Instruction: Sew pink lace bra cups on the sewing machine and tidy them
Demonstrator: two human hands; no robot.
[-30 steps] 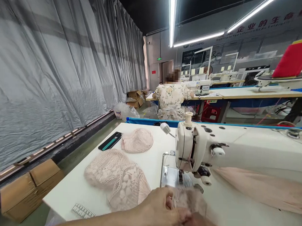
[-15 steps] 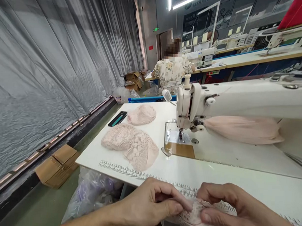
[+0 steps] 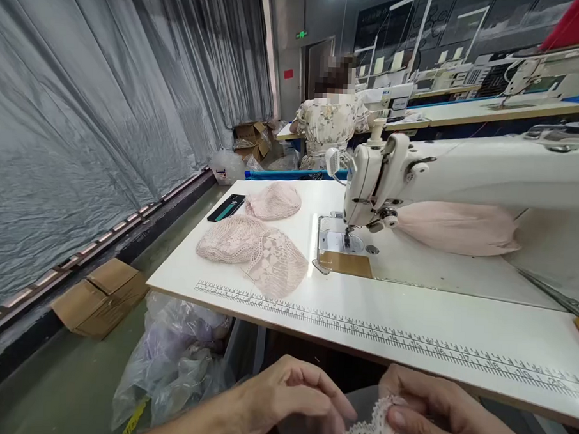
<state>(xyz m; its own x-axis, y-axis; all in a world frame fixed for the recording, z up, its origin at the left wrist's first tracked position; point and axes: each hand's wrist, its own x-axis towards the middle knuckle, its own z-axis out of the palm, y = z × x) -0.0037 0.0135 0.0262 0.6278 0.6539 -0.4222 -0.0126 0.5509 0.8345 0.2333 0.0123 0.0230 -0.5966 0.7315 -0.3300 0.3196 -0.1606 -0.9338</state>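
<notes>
Both my hands are low at the bottom of the view, below the front edge of the white sewing table [image 3: 409, 324]. My left hand [image 3: 286, 399] and my right hand [image 3: 434, 412] pinch a small piece of pale pink lace [image 3: 373, 432] between them, fingers closed on its scalloped edge. On the table lies a pile of pink lace pieces [image 3: 254, 250], with another lace piece [image 3: 275, 200] behind it. The white sewing machine [image 3: 416, 178] stands to the right, pink fabric [image 3: 456, 227] bundled under its arm.
A printed ruler strip [image 3: 385, 336] runs along the table front. A dark phone-like object [image 3: 226, 207] lies at the far left corner. Clear plastic bags [image 3: 178, 359] and a cardboard box [image 3: 98, 295] sit on the floor at left. Another person [image 3: 329, 119] sits at a table ahead.
My view tilted down and pulled back. Both hands with the lace came off the table toward me and now sit below its front edge.
</notes>
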